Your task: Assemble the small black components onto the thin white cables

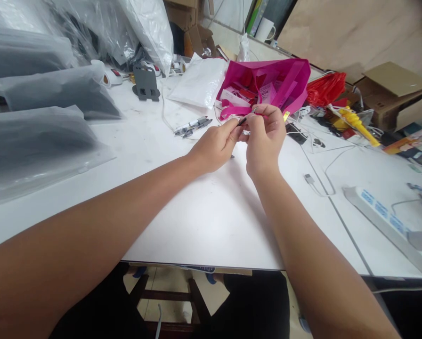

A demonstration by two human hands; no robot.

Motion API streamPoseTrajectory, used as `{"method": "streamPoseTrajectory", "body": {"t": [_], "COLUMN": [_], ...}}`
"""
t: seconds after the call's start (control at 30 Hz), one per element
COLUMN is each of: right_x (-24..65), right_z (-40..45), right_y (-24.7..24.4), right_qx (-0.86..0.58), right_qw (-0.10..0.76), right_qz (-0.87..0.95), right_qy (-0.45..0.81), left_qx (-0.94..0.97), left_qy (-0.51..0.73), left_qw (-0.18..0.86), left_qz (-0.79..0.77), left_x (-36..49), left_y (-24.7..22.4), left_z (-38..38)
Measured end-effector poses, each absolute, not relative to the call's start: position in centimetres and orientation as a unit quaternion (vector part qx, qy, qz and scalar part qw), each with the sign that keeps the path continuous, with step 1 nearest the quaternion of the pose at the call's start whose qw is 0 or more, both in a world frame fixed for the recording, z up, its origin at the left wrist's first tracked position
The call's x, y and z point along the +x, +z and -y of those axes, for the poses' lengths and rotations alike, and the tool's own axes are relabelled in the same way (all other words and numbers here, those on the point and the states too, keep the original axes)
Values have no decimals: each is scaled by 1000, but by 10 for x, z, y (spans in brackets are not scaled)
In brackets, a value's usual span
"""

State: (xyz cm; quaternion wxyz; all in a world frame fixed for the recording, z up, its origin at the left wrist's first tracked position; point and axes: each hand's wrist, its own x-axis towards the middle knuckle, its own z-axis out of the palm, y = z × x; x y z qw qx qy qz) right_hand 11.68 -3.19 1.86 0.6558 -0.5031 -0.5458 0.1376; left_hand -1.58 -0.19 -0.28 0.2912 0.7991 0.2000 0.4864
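Observation:
My left hand (pixel 216 143) is closed, thumb and fingers pinching a slim black pen (pixel 242 121) held above the white table (pixel 204 221). My right hand (pixel 265 134) is closed at the pen's far end, where a small shiny piece shows between thumb and forefinger. Fingers cover most of the pen, so its full length is hidden. Several pens (pixel 191 126) lie bunched on the table to the left of my hands. A small dark tip (pixel 232 157) shows on the table just below my left hand; the rest of it is hidden.
A magenta bag (pixel 294 84) full of packets stands behind my hands, beside a white padded mailer (pixel 200 82). Plastic-wrapped packages (pixel 44 146) line the left. A black phone stand (pixel 146 84) is at the back. On the right are a power strip (pixel 377 212) and a cable plug (pixel 309 179).

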Motion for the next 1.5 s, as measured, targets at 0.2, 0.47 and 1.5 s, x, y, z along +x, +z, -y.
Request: {"method": "streamPoseTrajectory", "body": {"t": [0.2, 0.47, 1.5], "right_x": [101, 104, 125], "right_z": [46, 45, 36], "right_y": [34, 34, 27], "right_qx": [-511, -512, -566], "right_qw": [647, 642, 606], "right_qz": [530, 533, 520], "right_qy": [198, 202, 202], "left_qx": [787, 779, 749], "left_qy": [496, 500, 525], "left_qw": [297, 303, 311], "left_qz": [-213, -227, -258], "left_x": [-16, -18, -19], "left_y": [-1, 1, 1], "left_z": [2, 4, -7]}}
